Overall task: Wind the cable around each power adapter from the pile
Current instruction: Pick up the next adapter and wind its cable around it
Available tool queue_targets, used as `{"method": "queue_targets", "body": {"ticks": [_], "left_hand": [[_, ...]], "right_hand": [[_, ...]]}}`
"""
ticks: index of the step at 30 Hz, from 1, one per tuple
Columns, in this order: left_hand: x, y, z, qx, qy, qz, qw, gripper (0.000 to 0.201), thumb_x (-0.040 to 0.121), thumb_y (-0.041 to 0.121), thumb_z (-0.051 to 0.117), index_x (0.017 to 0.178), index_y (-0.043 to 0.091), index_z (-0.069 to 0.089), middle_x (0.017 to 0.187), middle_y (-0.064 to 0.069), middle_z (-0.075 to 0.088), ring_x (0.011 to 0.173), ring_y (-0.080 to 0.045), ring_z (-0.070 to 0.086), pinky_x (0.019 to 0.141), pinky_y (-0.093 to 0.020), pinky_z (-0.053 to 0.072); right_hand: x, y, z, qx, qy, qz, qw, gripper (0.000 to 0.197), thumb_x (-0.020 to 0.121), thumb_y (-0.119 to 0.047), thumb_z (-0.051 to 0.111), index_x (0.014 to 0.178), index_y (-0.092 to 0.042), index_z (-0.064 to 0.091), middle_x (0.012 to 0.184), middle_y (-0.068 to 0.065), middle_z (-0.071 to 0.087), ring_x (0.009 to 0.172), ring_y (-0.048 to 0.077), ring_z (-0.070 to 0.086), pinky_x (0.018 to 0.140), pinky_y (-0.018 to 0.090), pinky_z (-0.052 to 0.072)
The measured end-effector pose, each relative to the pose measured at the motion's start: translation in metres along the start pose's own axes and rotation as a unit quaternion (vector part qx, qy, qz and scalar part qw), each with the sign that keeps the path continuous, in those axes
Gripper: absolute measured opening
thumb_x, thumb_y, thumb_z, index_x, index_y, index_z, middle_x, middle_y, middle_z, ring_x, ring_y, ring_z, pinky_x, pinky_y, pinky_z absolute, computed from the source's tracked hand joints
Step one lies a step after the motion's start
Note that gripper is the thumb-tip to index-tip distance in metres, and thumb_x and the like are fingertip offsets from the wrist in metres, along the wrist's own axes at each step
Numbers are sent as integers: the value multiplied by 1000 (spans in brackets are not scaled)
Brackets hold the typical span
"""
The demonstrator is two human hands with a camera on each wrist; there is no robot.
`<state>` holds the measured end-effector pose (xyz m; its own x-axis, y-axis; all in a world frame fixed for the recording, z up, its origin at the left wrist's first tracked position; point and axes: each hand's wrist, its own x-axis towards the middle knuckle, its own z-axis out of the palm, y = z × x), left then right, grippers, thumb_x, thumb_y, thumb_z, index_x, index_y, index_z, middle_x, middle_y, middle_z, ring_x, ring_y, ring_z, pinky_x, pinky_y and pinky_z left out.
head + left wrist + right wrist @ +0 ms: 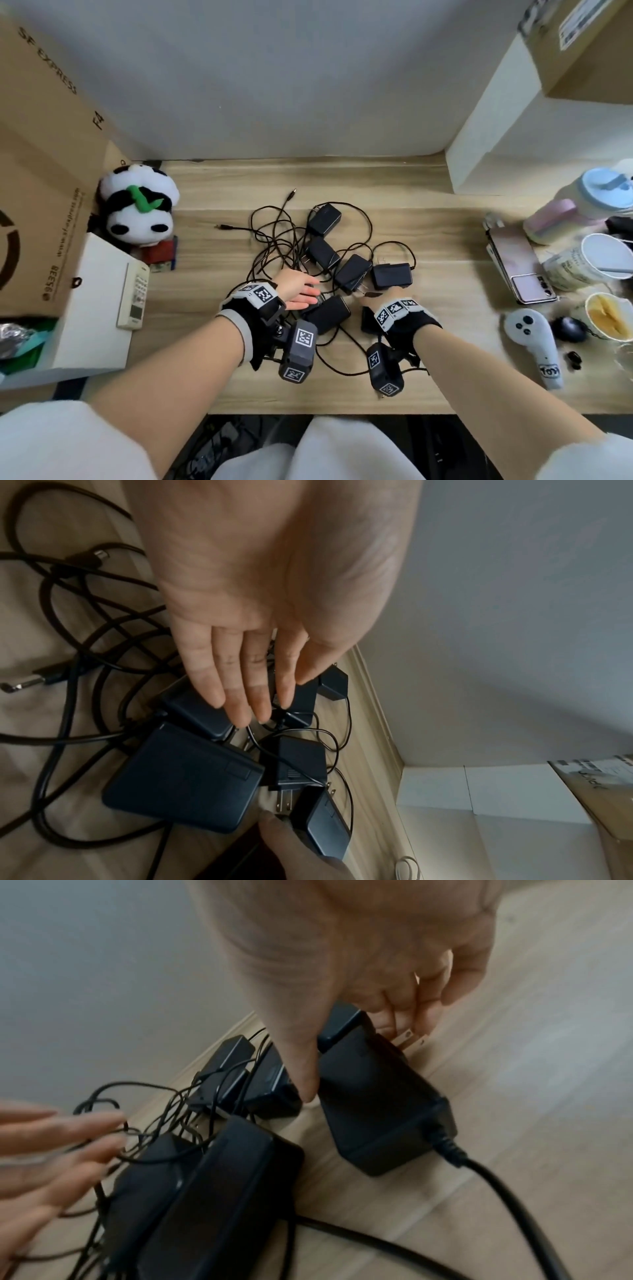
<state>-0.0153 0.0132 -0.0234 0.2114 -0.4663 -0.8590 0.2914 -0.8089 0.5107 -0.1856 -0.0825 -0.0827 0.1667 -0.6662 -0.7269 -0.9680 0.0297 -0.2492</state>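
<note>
Several black power adapters [329,260] lie in a pile on the wooden desk [445,342], amid tangled thin black cables [270,236]. My left hand [301,291] reaches over the pile's near left side with its fingers [246,669] straight, the tips on a small adapter [195,710]. A large adapter [185,777] lies just beyond that hand. My right hand [359,988] grips the rightmost adapter [392,275]: the thumb [304,1074] presses its side and the curled fingers sit at its plug prongs [407,1039]. In the head view the wristband hides most of that hand.
A panda plush [137,209], a cardboard box [41,171] and a white box bearing a remote [135,298] crowd the left. On the right are a phone [520,270], cups [606,260], a bottle [596,195] and a white controller [534,346]. Loose barrel plugs [291,195] lie behind the pile.
</note>
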Motion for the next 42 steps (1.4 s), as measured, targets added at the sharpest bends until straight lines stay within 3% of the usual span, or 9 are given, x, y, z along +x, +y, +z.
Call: {"method": "queue_targets", "body": {"ticks": [4, 9, 12, 16, 20, 25, 32, 36, 42], "left_hand": [[-1, -1, 0, 1, 1, 8, 1000, 33, 98, 19, 44, 126, 4, 54, 114, -14, 60, 100, -25, 57, 77, -23, 46], [-7, 10, 9, 21, -19, 40, 999, 34, 96, 20, 50, 126, 5, 54, 115, -15, 61, 101, -27, 59, 83, -27, 48], [-14, 22, 20, 69, -65, 76, 993, 41, 94, 25, 55, 130, 7, 49, 127, -15, 57, 112, -28, 58, 92, -34, 48], [-32, 45, 34, 103, -141, 131, 976, 41, 93, 27, 56, 128, 6, 52, 122, -16, 61, 102, -23, 61, 92, -30, 49], [-49, 77, 32, 74, -96, 226, 967, 35, 95, 9, 52, 126, -7, 50, 112, -21, 60, 90, -25, 61, 74, -20, 54], [-67, 112, 16, -32, -13, 304, 952, 33, 96, 7, 48, 124, -11, 47, 113, -20, 58, 98, -28, 60, 81, -30, 56], [-94, 138, 1, -168, -45, 337, 925, 30, 100, 17, 42, 122, -4, 43, 106, -20, 60, 90, -35, 64, 80, -46, 55], [-116, 156, -7, -246, -90, 378, 888, 33, 100, 19, 42, 123, -4, 44, 106, -21, 57, 83, -35, 67, 73, -46, 58], [-139, 181, -25, -306, -73, 413, 854, 35, 100, 26, 42, 117, -4, 50, 93, -15, 60, 63, -23, 68, 52, -26, 53]], "right_hand": [[-9, 3, -9, 3, -16, -32, 999, 18, 84, -48, 46, 87, -31, 48, 102, 8, 60, 92, 31, 58, 80, 34, 49], [2, 5, -27, 138, -49, 35, 989, 54, 68, -57, 65, 88, -8, 54, 86, 7, 62, 78, 26, 59, 82, 32, 50], [-8, -6, -52, 197, -88, 39, 976, 46, 76, -44, 68, 87, -2, 53, 75, 12, 60, 66, 23, 58, 71, 31, 49], [-19, -31, -87, 294, -83, -34, 952, 42, 76, -39, 71, 99, -7, 57, 84, 9, 59, 75, 21, 59, 78, 30, 55], [-45, -56, -124, 326, -51, -143, 933, 51, 81, -42, 67, 113, -3, 59, 89, 8, 60, 68, 15, 56, 59, 23, 49], [-71, -73, -136, 398, -101, -248, 878, 42, 87, -42, 60, 116, -12, 53, 92, 1, 58, 79, 13, 56, 84, 34, 49], [-82, -88, -114, 252, -242, -327, 878, 10, 90, -18, 59, 95, -25, 63, 83, -8, 70, 73, 9, 64, 76, 24, 49], [-79, -91, -101, 125, -262, -310, 905, 25, 98, -24, 46, 81, -21, 64, 89, -5, 65, 77, 8, 60, 73, 19, 47], [-71, -103, -118, 159, -157, -312, 923, 37, 101, -28, 35, 74, -11, 54, 76, 4, 60, 56, 7, 61, 58, 19, 50]]}}
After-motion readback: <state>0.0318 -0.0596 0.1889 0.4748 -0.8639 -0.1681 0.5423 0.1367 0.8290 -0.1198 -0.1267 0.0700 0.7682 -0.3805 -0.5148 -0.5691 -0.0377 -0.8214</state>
